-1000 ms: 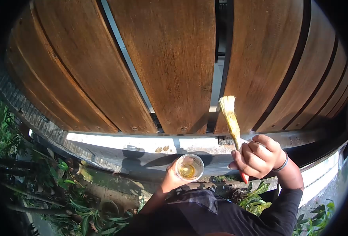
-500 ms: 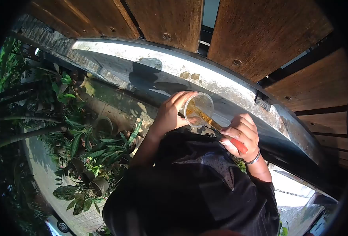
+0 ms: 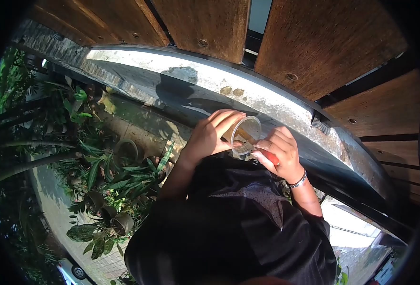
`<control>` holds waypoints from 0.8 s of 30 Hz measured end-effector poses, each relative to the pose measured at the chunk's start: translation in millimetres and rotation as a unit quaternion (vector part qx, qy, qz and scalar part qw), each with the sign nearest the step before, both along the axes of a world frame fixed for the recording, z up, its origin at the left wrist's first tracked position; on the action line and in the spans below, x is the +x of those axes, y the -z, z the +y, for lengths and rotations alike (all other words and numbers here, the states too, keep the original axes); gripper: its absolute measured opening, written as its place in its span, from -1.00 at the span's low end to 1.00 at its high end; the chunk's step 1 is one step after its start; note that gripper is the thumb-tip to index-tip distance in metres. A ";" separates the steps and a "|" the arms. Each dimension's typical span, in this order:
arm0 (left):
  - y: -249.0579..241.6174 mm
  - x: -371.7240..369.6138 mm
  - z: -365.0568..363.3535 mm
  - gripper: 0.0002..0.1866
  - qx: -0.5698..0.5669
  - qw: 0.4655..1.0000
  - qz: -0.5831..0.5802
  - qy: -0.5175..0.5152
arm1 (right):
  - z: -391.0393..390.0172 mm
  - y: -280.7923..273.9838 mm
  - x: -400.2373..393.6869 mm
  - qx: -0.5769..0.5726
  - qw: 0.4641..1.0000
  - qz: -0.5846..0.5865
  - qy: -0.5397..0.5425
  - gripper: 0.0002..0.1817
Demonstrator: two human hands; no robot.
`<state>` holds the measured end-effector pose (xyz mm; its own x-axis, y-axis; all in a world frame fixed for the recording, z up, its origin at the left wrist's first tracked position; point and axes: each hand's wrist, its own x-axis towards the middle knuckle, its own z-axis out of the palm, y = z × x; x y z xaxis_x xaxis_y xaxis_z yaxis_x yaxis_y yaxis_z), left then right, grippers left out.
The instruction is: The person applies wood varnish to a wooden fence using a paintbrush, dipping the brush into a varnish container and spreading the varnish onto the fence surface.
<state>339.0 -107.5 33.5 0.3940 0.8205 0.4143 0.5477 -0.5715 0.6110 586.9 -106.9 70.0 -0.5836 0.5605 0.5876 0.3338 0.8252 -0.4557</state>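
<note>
A clear plastic cup (image 3: 249, 127) is tilted with its mouth toward the right, and my left hand (image 3: 213, 132) is wrapped round its left side. My right hand (image 3: 279, 151) grips a brush by its red handle (image 3: 269, 157), close to the cup's rim. The brush's yellowish-brown part (image 3: 246, 136) reaches inside the cup. What lies at the bottom of the cup is partly hidden by my left fingers. Both hands are in front of my black shirt.
Brown wooden slats (image 3: 328, 42) run across the top, above a pale concrete ledge (image 3: 210, 84). Potted plants (image 3: 123, 223) and leaves stand at the left over a paved path (image 3: 53, 204). A white car (image 3: 72, 271) shows at the bottom left.
My right hand has moved left toward the cup, and the brush has gone deeper into it. The cup has shifted slightly right and down.
</note>
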 end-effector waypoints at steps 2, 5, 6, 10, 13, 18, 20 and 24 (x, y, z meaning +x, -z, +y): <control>-0.1 3.5 2.8 -0.23 -0.003 1.000 0.002 0.000 | -2.7 5.0 5.2 -0.008 0.998 0.051 0.021 -0.71; 1.2 11.3 1.7 -0.20 -0.018 0.998 -0.022 -0.050 | -15.6 16.1 12.1 -0.094 0.966 0.223 0.093 -0.83; 1.7 14.6 1.0 -0.19 -0.048 0.994 -0.072 -0.060 | -22.1 27.6 12.5 -0.141 0.936 0.294 0.130 -0.85; 8.8 26.3 0.3 -0.17 -0.073 0.986 -0.128 -0.076 | -25.8 39.1 22.8 -0.089 0.954 0.229 0.174 -0.87; 16.1 32.8 -0.6 -0.15 -0.061 0.992 -0.062 -0.093 | -23.5 33.7 35.8 0.093 0.990 0.000 0.109 -0.70; 10.9 39.3 4.8 -0.14 -0.068 0.993 0.024 -0.095 | -33.3 34.9 42.7 0.109 0.986 -0.051 0.117 -0.75; 8.4 42.8 8.7 -0.14 -0.075 0.994 -0.004 -0.078 | -38.3 41.0 44.2 0.012 0.977 0.097 0.191 -0.78; 11.8 55.5 13.2 -0.12 -0.098 0.988 -0.119 0.008 | -49.0 57.2 31.2 -0.344 0.701 0.561 0.275 -0.76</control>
<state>394.5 -94.3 21.7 0.3175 0.8885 0.3312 0.3665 -0.4371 0.8214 618.1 -155.9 12.8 0.4456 0.8951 -0.0161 -0.3715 0.1685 -0.9130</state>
